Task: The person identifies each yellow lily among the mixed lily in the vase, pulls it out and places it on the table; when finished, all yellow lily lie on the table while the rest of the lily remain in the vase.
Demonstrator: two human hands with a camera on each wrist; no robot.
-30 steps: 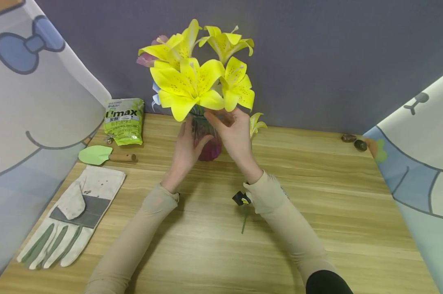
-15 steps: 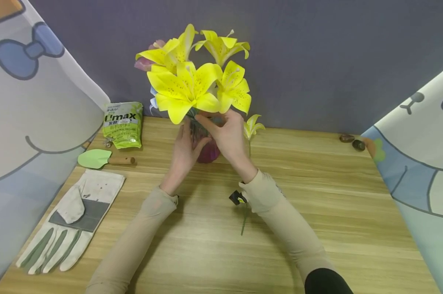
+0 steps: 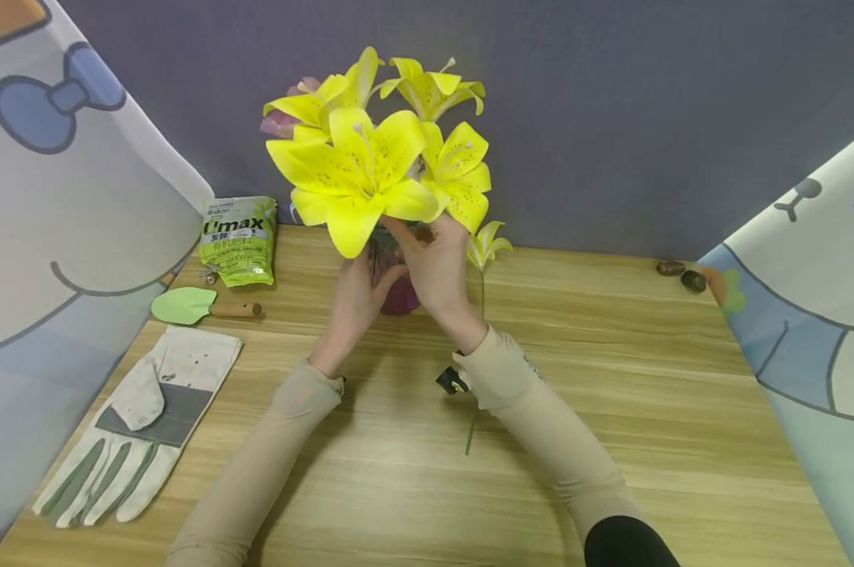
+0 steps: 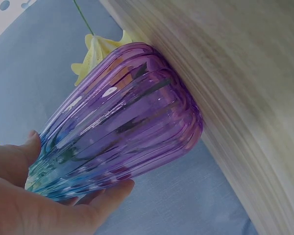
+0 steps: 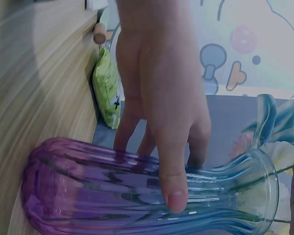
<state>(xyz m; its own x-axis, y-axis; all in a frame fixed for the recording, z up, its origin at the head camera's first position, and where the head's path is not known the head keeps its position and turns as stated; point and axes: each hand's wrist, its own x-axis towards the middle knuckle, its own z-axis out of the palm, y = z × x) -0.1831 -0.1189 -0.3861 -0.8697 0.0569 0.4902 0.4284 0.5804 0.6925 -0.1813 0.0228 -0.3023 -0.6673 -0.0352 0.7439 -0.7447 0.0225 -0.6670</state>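
My left hand grips a ribbed glass vase, purple at the base and blue toward the neck; its base meets the tabletop. In the left wrist view, fingers wrap the blue part of the vase. Large yellow lilies stand in it, with a pink flower behind on the left. At the mouth, my right hand has its fingers curled at a lily's stem beneath the blooms, fingertips mostly hidden. Stems show through the vase in the right wrist view, where blue petals also appear.
Another yellow lily lies on the table behind my right hand. A small black flower is by my right cuff. To the left are a green fertilizer bag, a trowel and a work glove. Dark stones sit back right.
The right hand has shifted slightly down at the vase mouth. The front lily has tilted forward and sits a bit lower. The left hand stays on the vase.
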